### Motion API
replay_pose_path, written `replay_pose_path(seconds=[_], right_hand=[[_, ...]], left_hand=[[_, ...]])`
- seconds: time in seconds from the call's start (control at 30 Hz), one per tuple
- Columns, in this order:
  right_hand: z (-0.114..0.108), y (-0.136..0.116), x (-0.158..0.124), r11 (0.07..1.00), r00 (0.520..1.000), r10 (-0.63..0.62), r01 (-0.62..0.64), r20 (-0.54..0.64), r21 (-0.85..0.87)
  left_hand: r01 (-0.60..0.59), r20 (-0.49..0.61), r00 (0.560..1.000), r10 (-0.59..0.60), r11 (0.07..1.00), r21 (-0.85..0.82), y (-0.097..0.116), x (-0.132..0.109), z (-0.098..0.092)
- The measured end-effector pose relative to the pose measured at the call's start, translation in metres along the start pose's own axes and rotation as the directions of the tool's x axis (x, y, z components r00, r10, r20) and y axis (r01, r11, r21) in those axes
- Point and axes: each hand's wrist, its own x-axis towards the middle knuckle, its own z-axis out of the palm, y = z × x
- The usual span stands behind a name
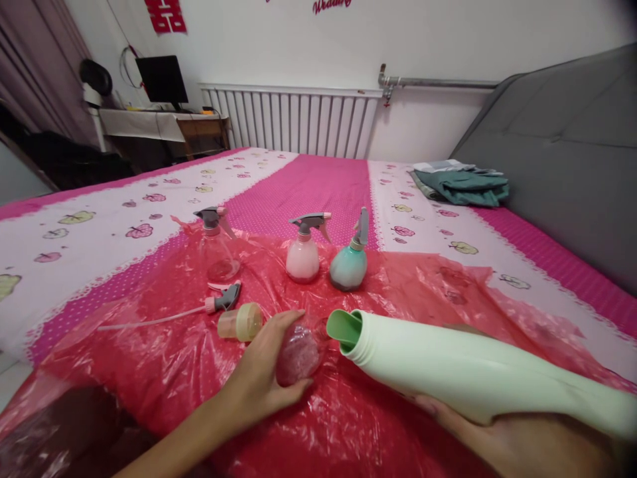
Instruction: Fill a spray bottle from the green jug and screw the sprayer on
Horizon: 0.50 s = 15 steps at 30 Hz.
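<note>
My left hand (271,362) curls its thumb and fingers around a clear, rounded bottle (299,353) that has no spray head on it. My right hand (497,435) grips a pale green detergent bottle (448,355) from below, tilted on its side. The darker green spout (343,326) inside its open mouth points at the clear bottle, close to its right side. I cannot make out any liquid between them. Left of my left hand lie a yellowish translucent cap (240,323) and a grey and pink spray head (225,297) with a long tube.
Behind my hands stand a clear spray bottle (219,255), a pink one (302,257) and a teal one (349,265). Red plastic sheeting (164,372) covers part of the bed (303,182). Folded clothes (460,182) lie beside the grey headboard (562,146).
</note>
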Motion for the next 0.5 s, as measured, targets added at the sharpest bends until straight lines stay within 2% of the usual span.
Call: replay_pose_path(seconds=[0.17, 0.3, 0.37, 0.4, 0.5], right_hand=[[0.006, 0.013, -0.004, 0.998, 0.999, -0.053, 0.053, 0.006, -0.031], [0.014, 0.036, -0.009, 0.996, 0.999, -0.039, 0.040, 0.018, -0.078], [0.017, 0.047, -0.013, 0.983, 0.985, -0.141, 0.151, 0.102, -0.100], [0.017, 0.052, -0.016, 0.980, 0.981, -0.151, 0.165, 0.123, -0.113], [0.018, 0.053, -0.023, 0.995, 0.995, -0.077, 0.081, 0.069, -0.066]], left_hand=[[0.000, 0.004, 1.000, 0.000, 1.000, -0.015, 0.002, 0.001, -0.001], [0.003, -0.001, 1.000, -0.004, 1.000, -0.029, 0.001, 0.000, -0.001], [-0.004, -0.008, 1.000, 0.004, 1.000, -0.023, 0.000, 0.000, -0.001], [-0.006, -0.007, 1.000, 0.006, 1.000, -0.019, 0.000, 0.000, -0.001], [-0.002, 0.003, 1.000, 0.002, 1.000, -0.012, 0.002, 0.000, -0.002]])
